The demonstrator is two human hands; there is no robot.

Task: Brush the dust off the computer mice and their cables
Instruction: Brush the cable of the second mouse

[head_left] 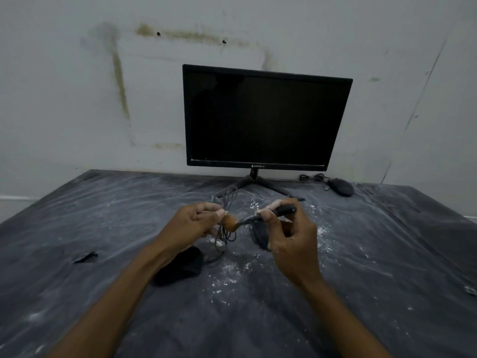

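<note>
Head view of a table [103,254] covered with a dark, wrinkled plastic sheet dusted with white powder. Both hands are raised above the middle of the table. The left hand [196,223] has its fingers curled and pinches a bundle of thin grey cable [227,236] between thumb and fingertips; loops of the cable hang below the hand, and one strand runs down to a black mouse [180,267] lying on the sheet beneath the left forearm. The right hand [289,244] grips a small brush [258,218] by its dark handle, fingers wrapped round it and the thumb and index finger laid along the shaft. The brown bristle head of the brush points left and touches the cable just beside the left fingertips. White powder clings to the fingertips of both hands. A second dark mouse [260,236] lies on the sheet behind the right hand, largely hidden by it. A third mouse [342,186] with its coiled cable rests at the far right edge of the table, well apart from the hands. A black monitor [265,117] with a dark screen stands on a splayed stand at the back of the table, against a stained white wall [77,86].
</note>
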